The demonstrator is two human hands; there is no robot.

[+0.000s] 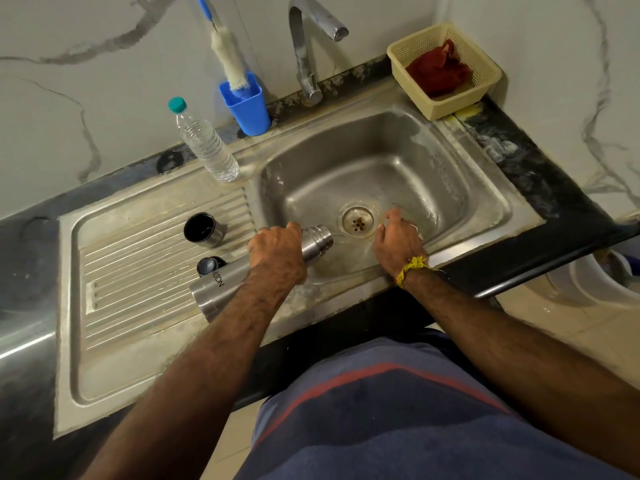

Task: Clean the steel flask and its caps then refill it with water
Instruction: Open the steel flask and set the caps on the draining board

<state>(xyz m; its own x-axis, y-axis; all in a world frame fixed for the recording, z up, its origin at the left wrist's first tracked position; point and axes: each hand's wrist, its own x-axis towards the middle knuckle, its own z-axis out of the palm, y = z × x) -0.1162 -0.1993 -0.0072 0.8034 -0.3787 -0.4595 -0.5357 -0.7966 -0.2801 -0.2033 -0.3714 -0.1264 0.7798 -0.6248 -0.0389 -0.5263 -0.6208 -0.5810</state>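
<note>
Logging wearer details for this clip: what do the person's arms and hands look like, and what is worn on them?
Both forearms are bare and hairy, with no sleeves in view. The right hand has a yellow thread band tied at the wrist and a ring on one finger. The left hand shows no jewellery.

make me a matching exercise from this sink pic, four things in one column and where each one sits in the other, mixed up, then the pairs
Things
1. steel flask
2. bottle brush
3. red cloth
4. plastic water bottle

Places
A. in the cream basket at the sink's back right corner
B. standing in the blue cup left of the tap
C. in the left hand, tipped with its mouth over the basin
D. upright at the back of the ribbed drainboard

Pairs: 1-C, 2-B, 3-A, 4-D
</note>
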